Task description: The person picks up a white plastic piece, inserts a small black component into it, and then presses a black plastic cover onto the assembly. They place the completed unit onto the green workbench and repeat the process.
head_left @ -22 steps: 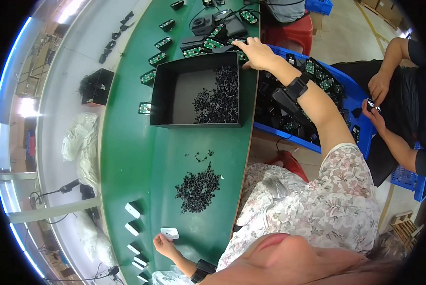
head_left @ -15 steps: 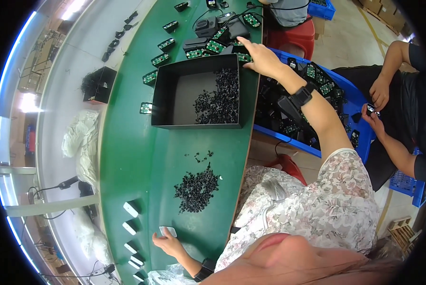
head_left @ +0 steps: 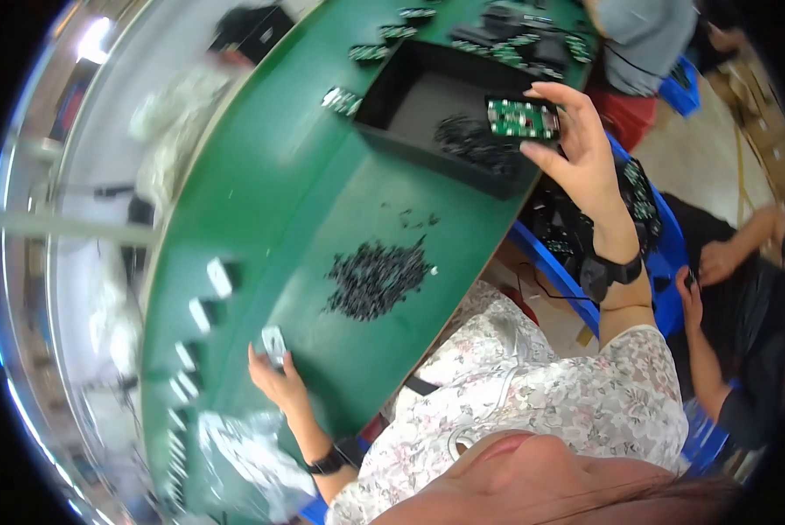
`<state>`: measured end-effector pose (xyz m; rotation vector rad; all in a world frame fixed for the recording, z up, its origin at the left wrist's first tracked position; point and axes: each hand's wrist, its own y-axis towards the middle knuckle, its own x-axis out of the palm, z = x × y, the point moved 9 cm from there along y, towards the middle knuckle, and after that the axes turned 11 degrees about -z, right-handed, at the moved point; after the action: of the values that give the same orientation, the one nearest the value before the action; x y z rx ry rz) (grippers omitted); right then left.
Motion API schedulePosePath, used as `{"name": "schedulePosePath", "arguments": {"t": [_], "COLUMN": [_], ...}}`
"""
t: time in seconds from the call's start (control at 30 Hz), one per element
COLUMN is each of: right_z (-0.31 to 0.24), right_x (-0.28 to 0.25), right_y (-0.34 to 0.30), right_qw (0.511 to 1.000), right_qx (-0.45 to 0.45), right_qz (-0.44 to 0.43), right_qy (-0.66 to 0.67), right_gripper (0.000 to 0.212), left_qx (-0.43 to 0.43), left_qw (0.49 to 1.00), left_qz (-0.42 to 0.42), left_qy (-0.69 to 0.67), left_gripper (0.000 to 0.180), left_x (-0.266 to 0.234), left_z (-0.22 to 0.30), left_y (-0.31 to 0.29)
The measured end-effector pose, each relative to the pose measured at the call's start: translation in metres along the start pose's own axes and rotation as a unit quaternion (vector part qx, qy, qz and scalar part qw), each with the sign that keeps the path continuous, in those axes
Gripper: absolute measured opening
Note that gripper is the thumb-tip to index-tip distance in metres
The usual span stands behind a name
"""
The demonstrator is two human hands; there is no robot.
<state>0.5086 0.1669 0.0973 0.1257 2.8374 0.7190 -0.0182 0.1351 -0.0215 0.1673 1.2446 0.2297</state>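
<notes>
My right hand (head_left: 581, 149) holds a green circuit board in a black casing (head_left: 522, 119) by one end, between thumb and fingers. The board side faces up, above the right edge of a black open box (head_left: 427, 144) that contains many small black parts (head_left: 476, 144). Lower left, my left hand (head_left: 279, 381) grips a small white rectangular cover (head_left: 273, 344) between thumb and fingers, just over the green table (head_left: 244, 210). A loose heap of small black parts (head_left: 377, 278) lies between my two hands.
Several white pieces (head_left: 220, 277) stand in a row along the table's left side, near a clear plastic bag (head_left: 252, 455). More circuit boards (head_left: 369, 53) lie around the box. A blue crate (head_left: 672, 271) stands to the right, where another person's hands (head_left: 716, 261) work.
My right hand has come back from the boards beyond the box with a circuit board in its grasp. My left hand still has the white cover. The whole view has turned and shifted.
</notes>
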Motion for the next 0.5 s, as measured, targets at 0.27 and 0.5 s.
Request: {"name": "schedulePosePath", "arguments": {"t": [0.27,0.5], "right_z": [0.02,0.024], "right_x": [0.195,0.354], "right_y": [0.051,0.031], "right_qw": [0.938,0.754], "right_qx": [0.076,-0.261], "right_qz": [-0.291,-0.473], "right_qy": [0.171,-0.374], "right_gripper": [0.061,0.055], "left_qx": [0.064,0.095], "left_qw": [0.997,0.981], "left_qz": [-0.008,-0.025], "left_qy": [-0.051,-0.165], "left_gripper": [0.055,0.056], "left_x": [0.009,0.016], "left_z": [0.015,0.04], "left_y": [0.008,0.011]}}
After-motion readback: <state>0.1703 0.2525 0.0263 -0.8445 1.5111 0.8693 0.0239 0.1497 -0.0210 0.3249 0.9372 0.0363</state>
